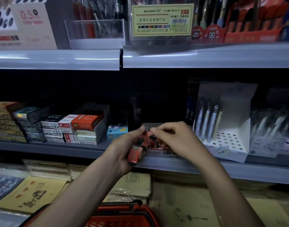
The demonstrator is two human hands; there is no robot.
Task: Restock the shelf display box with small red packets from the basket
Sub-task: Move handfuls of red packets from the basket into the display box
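My left hand (124, 148) grips a small stack of red packets (137, 153) in front of the middle shelf. My right hand (175, 136) pinches the top red packet (149, 135) of that stack between thumb and fingers. Right behind both hands sits the display box (166, 152) on the shelf, its back flap grey and its front low; red packets lie inside it, mostly hidden by my right hand. The red basket (124, 213) hangs below, between my forearms, with only its rim and handle showing.
Stacked pen-refill boxes (84, 126) and a blue box (116, 131) stand left of the display box. A white pen display (225, 126) stands to its right. The grey shelf edge (173, 163) runs under the hands. Paper pads (30, 192) lie on the lower shelf.
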